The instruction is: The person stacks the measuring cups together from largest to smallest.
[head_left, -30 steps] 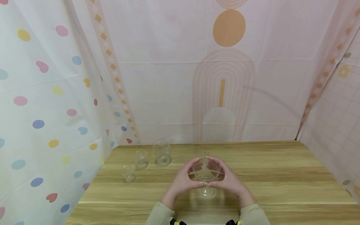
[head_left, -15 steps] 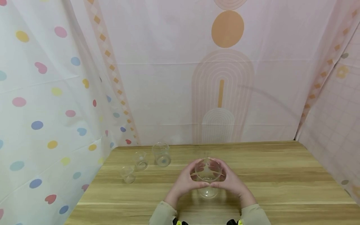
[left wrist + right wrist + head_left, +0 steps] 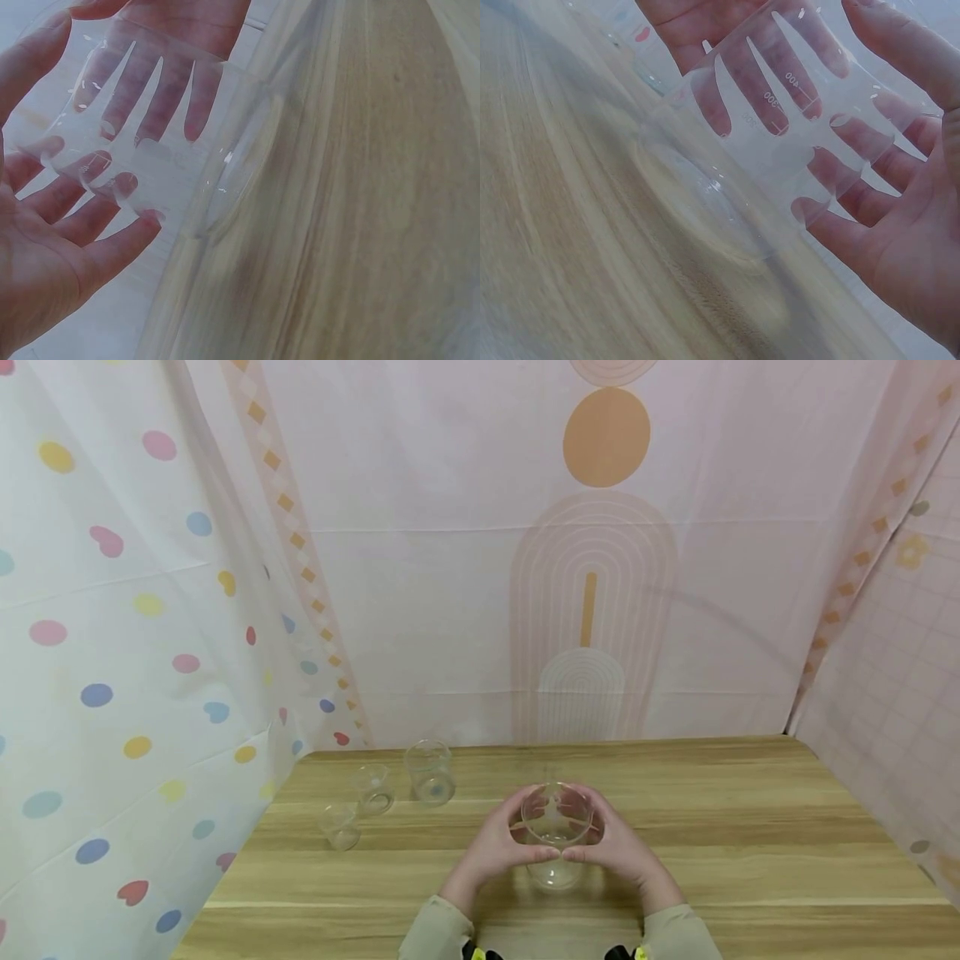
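A clear glass beaker (image 3: 555, 878) stands upright on the wooden table, near its front edge in the head view. My left hand (image 3: 501, 838) wraps its left side and my right hand (image 3: 611, 837) its right side. Both thumbs lie across the near side, their tips almost meeting, while the fingers curve around the glass. In the right wrist view, white volume marks show on the beaker wall (image 3: 742, 161), with the right fingers (image 3: 877, 180) spread along it. The left wrist view has the left fingers (image 3: 90, 195) pressed against the glass, its mouth partly out of frame.
Left of the hands, three other clear glass beakers stand in a slanting row: a larger beaker (image 3: 433, 785) at the back, a smaller beaker (image 3: 377, 797), and another small beaker (image 3: 343, 835) nearest. Patterned curtains (image 3: 420, 610) enclose the back and sides of the table (image 3: 750, 852).
Both hands and the beaker have shifted slightly to the right over the last second, and the grip stays the same. The other beakers have not moved on the table.
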`<state>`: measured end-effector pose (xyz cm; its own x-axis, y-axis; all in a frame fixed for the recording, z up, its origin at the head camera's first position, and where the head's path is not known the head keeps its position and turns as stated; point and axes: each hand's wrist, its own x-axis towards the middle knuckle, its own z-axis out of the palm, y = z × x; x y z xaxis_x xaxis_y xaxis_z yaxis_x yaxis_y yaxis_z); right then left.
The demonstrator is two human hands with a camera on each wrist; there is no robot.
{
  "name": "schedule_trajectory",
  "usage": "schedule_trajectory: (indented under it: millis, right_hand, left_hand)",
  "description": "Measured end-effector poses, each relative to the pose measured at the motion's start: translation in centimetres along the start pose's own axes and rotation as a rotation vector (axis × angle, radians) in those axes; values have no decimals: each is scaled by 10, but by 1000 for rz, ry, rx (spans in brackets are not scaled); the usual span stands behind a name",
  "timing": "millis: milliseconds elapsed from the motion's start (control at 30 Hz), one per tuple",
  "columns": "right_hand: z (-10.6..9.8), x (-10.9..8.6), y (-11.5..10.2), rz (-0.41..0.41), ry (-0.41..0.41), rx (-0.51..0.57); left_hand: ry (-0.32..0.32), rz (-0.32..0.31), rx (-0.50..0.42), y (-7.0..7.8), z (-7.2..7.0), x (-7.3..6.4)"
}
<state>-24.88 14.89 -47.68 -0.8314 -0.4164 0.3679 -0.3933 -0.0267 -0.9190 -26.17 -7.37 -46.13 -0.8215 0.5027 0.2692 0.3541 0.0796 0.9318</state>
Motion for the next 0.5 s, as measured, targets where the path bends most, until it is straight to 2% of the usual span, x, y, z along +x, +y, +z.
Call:
schedule_trajectory:
  millis: [300, 500]
  right_hand:
    - [3, 0, -1, 62, 29, -55]
    - [4, 0, -1, 49, 29, -67]
  left_hand:
    - [-13, -18, 22, -2, -3, -1]
    - [-26, -11, 15, -3, -5, -1]
